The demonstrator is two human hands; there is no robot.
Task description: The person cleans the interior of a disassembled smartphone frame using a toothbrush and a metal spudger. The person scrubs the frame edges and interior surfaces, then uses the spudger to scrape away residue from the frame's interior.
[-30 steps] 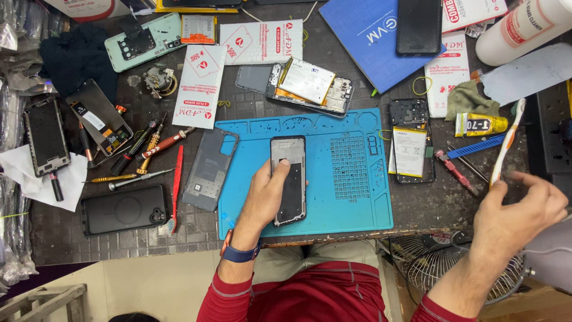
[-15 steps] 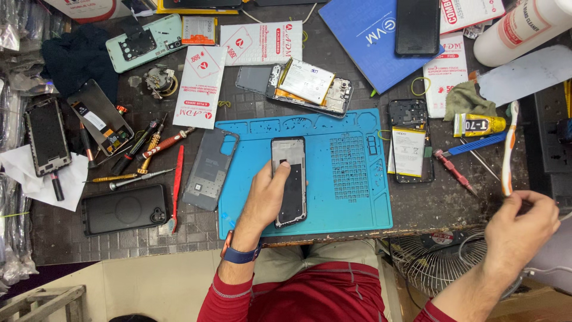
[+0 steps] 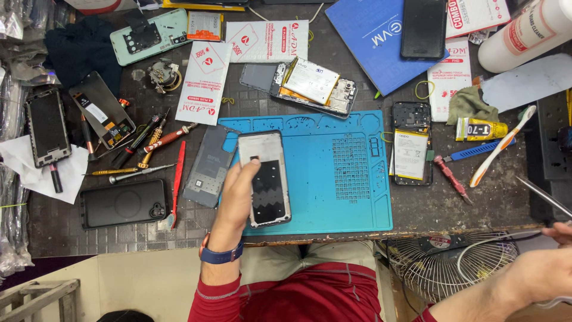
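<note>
My left hand (image 3: pixel 235 197) lies on the blue work mat (image 3: pixel 351 173) and grips the left edge of an opened phone (image 3: pixel 266 179), which lies flat with its dark inner side up. My right hand (image 3: pixel 559 232) is at the far right edge, past the table's front, mostly cut off by the frame. A thin metal tool like tweezers (image 3: pixel 539 194) slants up and left from its fingers. A white and orange toothbrush (image 3: pixel 501 146) lies on the table to the right of the mat.
A grey back cover (image 3: pixel 208 167) lies beside the phone. Screwdrivers (image 3: pixel 149 146), a black phone (image 3: pixel 122 204), another opened phone with battery (image 3: pixel 411 146), a glue tube (image 3: pixel 481 129) and a white bottle (image 3: pixel 524 33) crowd the table. A wire fan (image 3: pixel 453 262) stands below the front edge.
My right hand has put down the toothbrush, which now lies on the table, moved right and down, and now has a thin metal tool. The left hand stays on the phone.
</note>
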